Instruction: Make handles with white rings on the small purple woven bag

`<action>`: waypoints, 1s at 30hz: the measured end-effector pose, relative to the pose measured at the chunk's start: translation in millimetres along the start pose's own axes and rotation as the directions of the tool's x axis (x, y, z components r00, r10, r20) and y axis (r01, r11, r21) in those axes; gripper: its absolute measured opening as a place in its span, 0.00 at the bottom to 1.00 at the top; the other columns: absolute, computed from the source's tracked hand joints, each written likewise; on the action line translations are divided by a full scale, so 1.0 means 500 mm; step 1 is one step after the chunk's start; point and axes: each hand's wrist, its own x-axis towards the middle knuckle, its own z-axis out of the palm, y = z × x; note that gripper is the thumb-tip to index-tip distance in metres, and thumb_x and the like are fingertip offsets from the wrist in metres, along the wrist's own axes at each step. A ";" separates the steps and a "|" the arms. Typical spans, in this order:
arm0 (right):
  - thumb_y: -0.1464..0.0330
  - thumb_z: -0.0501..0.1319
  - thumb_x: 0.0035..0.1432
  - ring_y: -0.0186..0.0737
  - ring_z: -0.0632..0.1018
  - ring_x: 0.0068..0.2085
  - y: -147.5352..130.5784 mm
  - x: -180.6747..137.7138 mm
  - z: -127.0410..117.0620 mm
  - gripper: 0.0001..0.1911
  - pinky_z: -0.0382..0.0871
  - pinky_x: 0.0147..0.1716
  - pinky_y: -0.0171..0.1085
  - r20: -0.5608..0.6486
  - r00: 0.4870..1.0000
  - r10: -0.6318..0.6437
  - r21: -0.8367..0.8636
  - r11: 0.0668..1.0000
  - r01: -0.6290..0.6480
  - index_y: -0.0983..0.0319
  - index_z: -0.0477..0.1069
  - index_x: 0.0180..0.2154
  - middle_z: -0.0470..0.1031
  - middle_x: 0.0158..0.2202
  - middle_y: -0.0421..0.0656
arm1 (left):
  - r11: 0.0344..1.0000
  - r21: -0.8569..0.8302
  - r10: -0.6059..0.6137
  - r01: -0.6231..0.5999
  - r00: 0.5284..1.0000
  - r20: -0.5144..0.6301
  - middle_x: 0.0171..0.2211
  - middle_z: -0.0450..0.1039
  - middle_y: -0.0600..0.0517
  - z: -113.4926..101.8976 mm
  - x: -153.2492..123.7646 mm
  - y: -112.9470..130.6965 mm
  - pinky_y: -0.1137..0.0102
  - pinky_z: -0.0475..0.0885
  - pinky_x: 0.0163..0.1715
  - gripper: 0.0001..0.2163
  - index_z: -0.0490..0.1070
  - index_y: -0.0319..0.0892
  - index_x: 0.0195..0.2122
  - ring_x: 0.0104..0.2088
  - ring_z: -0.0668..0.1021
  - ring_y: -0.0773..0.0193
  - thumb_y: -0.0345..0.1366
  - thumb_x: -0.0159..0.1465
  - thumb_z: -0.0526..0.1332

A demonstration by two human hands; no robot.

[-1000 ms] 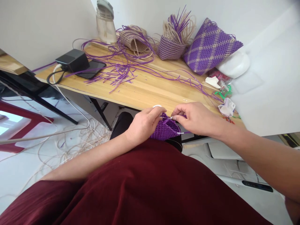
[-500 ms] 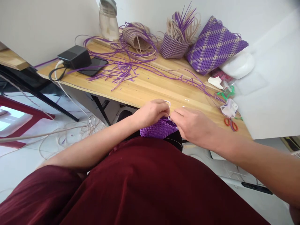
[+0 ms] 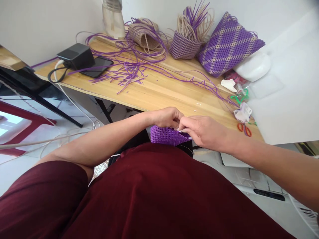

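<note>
A small purple woven basket (image 3: 163, 135) lies in my lap at the table's front edge, its open rim turned to the right. My left hand (image 3: 167, 117) is closed at the upper rim, thumb and fingers pinched. Against it, my right hand (image 3: 201, 130) is also closed in a pinch at the right part of the rim. Bits of white cord show beside the fingertips and at the basket's right corner. The fingers hide just what each pinch holds.
On the wooden table (image 3: 159, 96) are purple strip offcuts (image 3: 127, 74), coiled strips, a part-woven basket (image 3: 185, 44), a purple-and-beige woven bag (image 3: 229, 43), a black adapter (image 3: 76, 55), a phone (image 3: 98, 66), a glass jar (image 3: 113, 20) and orange-handled scissors (image 3: 244, 129).
My hands have come together, the right one moving left until its fingers meet the left. The white loop above the left fingers no longer shows. The view has shifted slightly.
</note>
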 end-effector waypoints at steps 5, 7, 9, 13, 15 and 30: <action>0.74 0.54 0.62 0.35 0.71 0.31 -0.014 0.006 -0.008 0.05 0.60 0.32 0.34 0.088 0.987 0.135 0.108 0.984 -0.144 0.60 0.66 0.36 0.71 0.30 0.39 | 0.996 0.058 0.068 -0.068 0.998 0.006 0.36 0.79 0.54 0.008 0.010 0.010 0.71 0.72 0.38 0.14 0.77 0.43 0.39 0.38 0.79 0.62 0.24 0.52 0.64; 0.74 0.54 0.62 0.35 0.70 0.30 -0.016 0.007 -0.010 0.04 0.58 0.32 0.34 0.092 0.983 0.160 0.112 0.979 -0.170 0.60 0.66 0.35 0.70 0.28 0.38 | 0.994 0.070 0.080 -0.080 0.997 -0.004 0.37 0.80 0.53 0.008 0.011 0.018 0.70 0.72 0.40 0.14 0.78 0.43 0.39 0.39 0.79 0.61 0.23 0.52 0.64; 0.74 0.54 0.62 0.35 0.70 0.30 -0.016 0.006 -0.009 0.04 0.58 0.32 0.34 0.088 0.982 0.165 0.114 0.978 -0.174 0.60 0.66 0.36 0.70 0.28 0.38 | 0.992 0.095 0.091 -0.089 0.996 -0.017 0.37 0.80 0.53 0.007 0.011 0.024 0.70 0.72 0.40 0.15 0.78 0.43 0.40 0.40 0.79 0.61 0.23 0.52 0.64; 0.74 0.54 0.62 0.35 0.70 0.30 -0.014 0.000 -0.004 0.04 0.58 0.32 0.34 0.065 0.984 0.167 0.107 0.979 -0.174 0.60 0.66 0.36 0.69 0.29 0.38 | 0.964 0.243 0.117 -0.108 0.993 -0.024 0.38 0.80 0.52 0.006 0.015 0.030 0.71 0.72 0.40 0.16 0.78 0.42 0.42 0.39 0.79 0.62 0.22 0.55 0.60; 0.73 0.54 0.62 0.35 0.70 0.30 -0.014 -0.003 -0.003 0.04 0.58 0.32 0.34 0.050 0.980 0.195 0.136 0.970 -0.200 0.60 0.66 0.37 0.70 0.29 0.38 | 0.948 0.300 0.122 -0.106 0.992 -0.033 0.37 0.80 0.52 0.010 0.019 0.030 0.71 0.71 0.39 0.13 0.78 0.41 0.40 0.38 0.80 0.63 0.22 0.56 0.60; 0.75 0.57 0.59 0.28 0.65 0.21 0.009 0.010 0.010 0.03 0.56 0.20 0.29 0.141 0.742 0.656 0.681 0.479 -0.553 0.62 0.67 0.35 0.79 0.32 0.41 | 0.970 -0.027 -0.206 0.240 0.765 -0.610 0.25 0.77 0.53 0.134 -0.092 0.043 0.73 0.71 0.26 0.11 0.72 0.41 0.32 0.25 0.78 0.66 0.44 0.60 0.66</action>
